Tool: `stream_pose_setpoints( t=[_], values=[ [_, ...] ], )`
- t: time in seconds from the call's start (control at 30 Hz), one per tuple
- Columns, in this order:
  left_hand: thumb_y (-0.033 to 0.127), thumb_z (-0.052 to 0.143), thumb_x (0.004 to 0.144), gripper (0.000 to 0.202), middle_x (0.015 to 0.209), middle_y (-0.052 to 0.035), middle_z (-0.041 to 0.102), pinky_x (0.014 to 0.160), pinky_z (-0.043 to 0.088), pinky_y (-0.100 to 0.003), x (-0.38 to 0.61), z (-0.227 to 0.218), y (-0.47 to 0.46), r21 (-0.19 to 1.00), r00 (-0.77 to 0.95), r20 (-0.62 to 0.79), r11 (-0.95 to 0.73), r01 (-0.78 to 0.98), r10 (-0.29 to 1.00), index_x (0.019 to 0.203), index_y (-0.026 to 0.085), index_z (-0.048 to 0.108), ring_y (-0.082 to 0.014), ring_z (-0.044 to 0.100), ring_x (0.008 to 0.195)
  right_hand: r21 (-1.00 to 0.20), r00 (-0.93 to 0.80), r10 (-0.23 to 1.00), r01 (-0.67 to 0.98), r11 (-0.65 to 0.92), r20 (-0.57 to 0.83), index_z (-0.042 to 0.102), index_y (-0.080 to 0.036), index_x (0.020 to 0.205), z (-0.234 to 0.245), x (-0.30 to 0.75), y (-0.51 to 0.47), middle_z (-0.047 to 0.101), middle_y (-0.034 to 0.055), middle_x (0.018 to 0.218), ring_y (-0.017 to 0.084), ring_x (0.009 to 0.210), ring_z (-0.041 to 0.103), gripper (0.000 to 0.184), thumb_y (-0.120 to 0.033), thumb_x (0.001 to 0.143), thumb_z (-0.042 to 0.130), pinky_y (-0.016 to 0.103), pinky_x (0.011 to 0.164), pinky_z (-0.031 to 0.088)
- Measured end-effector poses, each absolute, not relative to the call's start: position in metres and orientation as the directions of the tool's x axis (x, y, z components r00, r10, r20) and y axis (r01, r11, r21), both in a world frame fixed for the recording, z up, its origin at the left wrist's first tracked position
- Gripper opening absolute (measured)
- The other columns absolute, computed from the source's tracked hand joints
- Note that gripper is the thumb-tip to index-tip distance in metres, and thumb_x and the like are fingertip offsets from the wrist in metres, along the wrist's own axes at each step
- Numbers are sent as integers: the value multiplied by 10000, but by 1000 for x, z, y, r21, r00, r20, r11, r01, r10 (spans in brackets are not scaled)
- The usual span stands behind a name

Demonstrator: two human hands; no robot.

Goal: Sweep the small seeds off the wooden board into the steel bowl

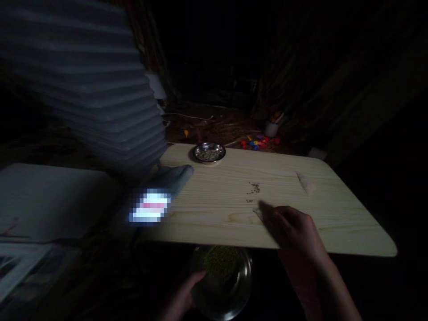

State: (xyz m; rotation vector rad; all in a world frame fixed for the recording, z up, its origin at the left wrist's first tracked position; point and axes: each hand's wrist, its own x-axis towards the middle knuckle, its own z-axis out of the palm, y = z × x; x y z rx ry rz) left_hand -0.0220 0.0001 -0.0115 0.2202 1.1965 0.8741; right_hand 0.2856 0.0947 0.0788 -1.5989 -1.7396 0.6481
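Note:
Below the near edge of the table, my left hand grips the side of a round metal bowl, its thumb at the rim. Small green grains, perhaps mung beans, lie heaped in that bowl. Over the front of the tabletop, my right hand is closed in a pinch; dim light hides what its fingers hold, if anything. A faint pale scrap lies just left of those fingertips. Farther in are scattered small dark grains. A shallow steel dish with pale grains stands at the back left.
The light wooden table has a whitish triangular piece on its right. A grey cloth and a blurred bright screen are at the left edge. Beyond are colourful small objects and a pale cup. A ribbed grey surface looms upper left.

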Motion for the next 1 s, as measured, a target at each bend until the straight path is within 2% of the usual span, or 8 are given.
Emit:
stream_pose_setpoints(
  t=[0.17, 0.3, 0.43, 0.67, 0.83, 0.9, 1.0],
  values=[
    [390, 735, 707, 457, 1129, -150, 703, 895, 521, -430, -26, -13, -2, 631, 88, -690, 656, -413, 719, 1061, 110, 666, -334, 647, 1063, -781, -48, 994, 616, 106, 96, 701, -202, 937, 83, 287, 84, 754, 83, 964, 232, 873, 699, 279, -421, 878, 539, 334, 770, 535],
    [378, 762, 679, 639, 1178, -152, 680, 896, 530, -437, -23, -17, -2, 606, 93, -701, 659, -445, 707, 1215, 102, 550, -328, 643, 1075, -779, -21, 993, 618, 103, 114, 695, -196, 945, 83, 288, 84, 750, 98, 976, 246, 902, 694, 292, -435, 874, 543, 345, 779, 535],
    [404, 778, 652, 782, 1078, -142, 722, 849, 553, -397, -22, -17, 0, 576, 125, -707, 670, -468, 696, 1278, 58, 461, -303, 668, 1022, -775, -72, 988, 614, 149, 133, 702, -196, 943, 82, 274, 96, 755, 92, 954, 237, 869, 697, 287, -418, 873, 535, 332, 755, 531],
    [462, 794, 615, 702, 1079, -178, 714, 875, 533, -462, -29, -23, -1, 582, 119, -709, 673, -457, 695, 1147, 49, 594, -365, 651, 1043, -710, -162, 970, 661, 242, 179, 720, -194, 955, 93, 239, 122, 761, 70, 906, 200, 786, 691, 283, -354, 889, 496, 286, 698, 490],
    [434, 832, 574, 508, 926, -78, 764, 753, 587, -325, -28, -13, -2, 580, 96, -694, 633, -513, 714, 932, 101, 693, -269, 700, 931, -696, -275, 952, 658, 286, 132, 725, -208, 933, 102, 239, 120, 763, 55, 890, 200, 785, 694, 254, -335, 882, 512, 290, 705, 491],
    [410, 829, 586, 533, 952, -78, 760, 770, 584, -327, -28, -10, -1, 567, 95, -702, 635, -526, 706, 986, 92, 677, -262, 703, 915, -716, -257, 958, 645, 267, 126, 724, -210, 928, 104, 243, 117, 764, 54, 905, 200, 794, 698, 249, -339, 880, 516, 294, 710, 502],
    [360, 757, 690, 568, 1102, -137, 713, 859, 551, -412, -30, -11, 0, 571, 85, -713, 646, -506, 696, 1145, 55, 608, -309, 673, 1008, -716, -221, 966, 653, 248, 132, 723, -206, 937, 103, 244, 113, 764, 65, 921, 208, 802, 703, 246, -341, 873, 528, 308, 713, 518]
  ],
)
